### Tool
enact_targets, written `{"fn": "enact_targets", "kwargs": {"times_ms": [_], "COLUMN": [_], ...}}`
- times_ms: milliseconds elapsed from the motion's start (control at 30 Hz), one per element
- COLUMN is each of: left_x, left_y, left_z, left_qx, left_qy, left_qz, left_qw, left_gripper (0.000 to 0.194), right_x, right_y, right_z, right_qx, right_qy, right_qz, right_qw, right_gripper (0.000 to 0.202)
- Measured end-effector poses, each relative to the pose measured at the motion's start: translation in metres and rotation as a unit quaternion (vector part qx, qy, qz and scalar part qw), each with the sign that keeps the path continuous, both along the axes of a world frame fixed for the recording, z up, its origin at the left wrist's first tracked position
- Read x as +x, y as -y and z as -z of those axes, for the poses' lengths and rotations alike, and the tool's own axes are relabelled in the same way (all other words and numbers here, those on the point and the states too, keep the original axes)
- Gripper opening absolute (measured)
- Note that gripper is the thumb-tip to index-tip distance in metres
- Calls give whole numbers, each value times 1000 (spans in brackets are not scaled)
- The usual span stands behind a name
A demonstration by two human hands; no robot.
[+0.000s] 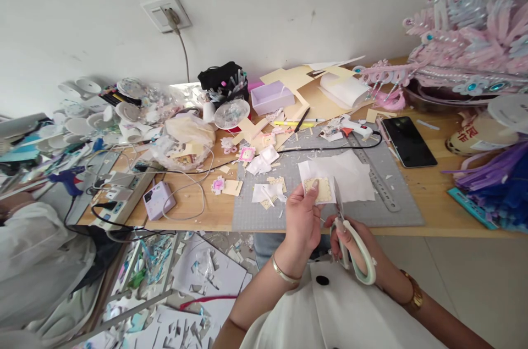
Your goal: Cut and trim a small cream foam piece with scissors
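My left hand [303,220] pinches a cream card piece with a scalloped edge [320,190], its thumb on top, with white sheet showing along its edge. In my right hand [350,244] are scissors with pale green handles [363,264]. Their blades [337,195] point away from me, just right of the card piece. Beyond lies a white sheet [350,173] on the grey cutting mat [398,217]. Small white and cream scraps [268,192] lie left of my left hand.
A metal ruler [381,187], a white glue gun [358,128] and a black cable are on the mat. A phone [408,141] and a cup [474,132] stand right. A lilac tray [272,98] sits behind. A co-worker's sleeve [37,261] is at left.
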State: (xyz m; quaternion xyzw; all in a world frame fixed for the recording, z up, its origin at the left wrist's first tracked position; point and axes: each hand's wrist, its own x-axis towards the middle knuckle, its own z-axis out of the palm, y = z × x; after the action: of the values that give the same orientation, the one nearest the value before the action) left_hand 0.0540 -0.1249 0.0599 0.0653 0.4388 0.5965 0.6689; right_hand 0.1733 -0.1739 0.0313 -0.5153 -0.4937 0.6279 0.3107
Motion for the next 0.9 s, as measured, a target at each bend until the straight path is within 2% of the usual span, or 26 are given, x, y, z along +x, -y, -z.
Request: {"fn": "enact_targets", "kwargs": {"times_ms": [233, 500, 900], "left_x": [0, -1, -2], "left_y": [0, -1, 3], "left_z": [-1, 3, 3], "left_qx": [-4, 0, 1], "left_qy": [4, 4, -3], "left_qz": [-1, -6, 8], "left_qw": [1000, 1000, 1000], "left_gripper": [35, 35, 34], "right_x": [-2, -1, -2], "right_y": [-1, 2, -1], "right_z": [0, -5, -4], "right_qx": [3, -34, -15], "right_qy": [-1, -12, -4], "right_qz": [9, 15, 9], "right_qw": [1000, 999, 1000], "right_gripper": [60, 65, 66]}}
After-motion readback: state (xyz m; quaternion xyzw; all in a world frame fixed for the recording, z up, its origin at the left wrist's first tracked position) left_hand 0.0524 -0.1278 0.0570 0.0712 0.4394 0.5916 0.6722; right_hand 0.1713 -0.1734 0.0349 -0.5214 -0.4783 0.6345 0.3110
